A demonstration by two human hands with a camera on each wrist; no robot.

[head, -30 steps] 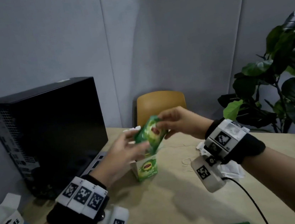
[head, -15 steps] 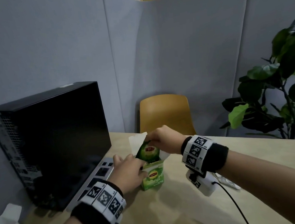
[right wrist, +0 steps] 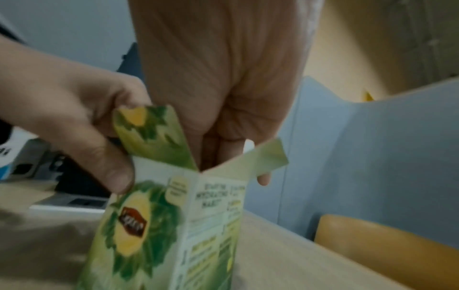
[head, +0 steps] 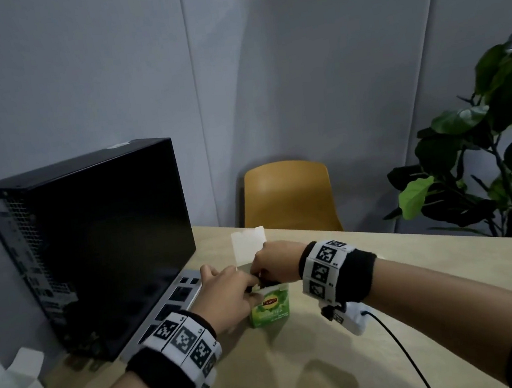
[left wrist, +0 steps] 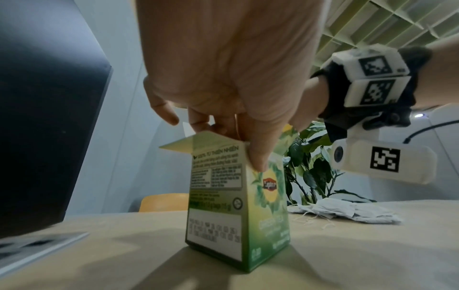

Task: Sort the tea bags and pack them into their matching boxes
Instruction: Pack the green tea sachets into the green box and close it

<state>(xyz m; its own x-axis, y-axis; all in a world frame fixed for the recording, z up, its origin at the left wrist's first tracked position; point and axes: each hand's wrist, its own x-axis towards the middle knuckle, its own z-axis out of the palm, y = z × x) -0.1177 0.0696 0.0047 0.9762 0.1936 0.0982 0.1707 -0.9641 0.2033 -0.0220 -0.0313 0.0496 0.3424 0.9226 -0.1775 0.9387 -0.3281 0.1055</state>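
While the black computer case (head: 93, 246) stands at the table's (head: 301, 365) left, we note the green tea box (head: 270, 309) upright beside it, flaps open. Our left hand (head: 228, 297) pinches its top edge; our right hand's (head: 276, 264) fingers reach inside, their grasp hidden from us.

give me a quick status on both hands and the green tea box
Left hand pinches the green tea box at its top edge, steadying it. Right hand has fingers down in the open top; packet hidden. Box upright on table, flaps open. Nothing blocking.
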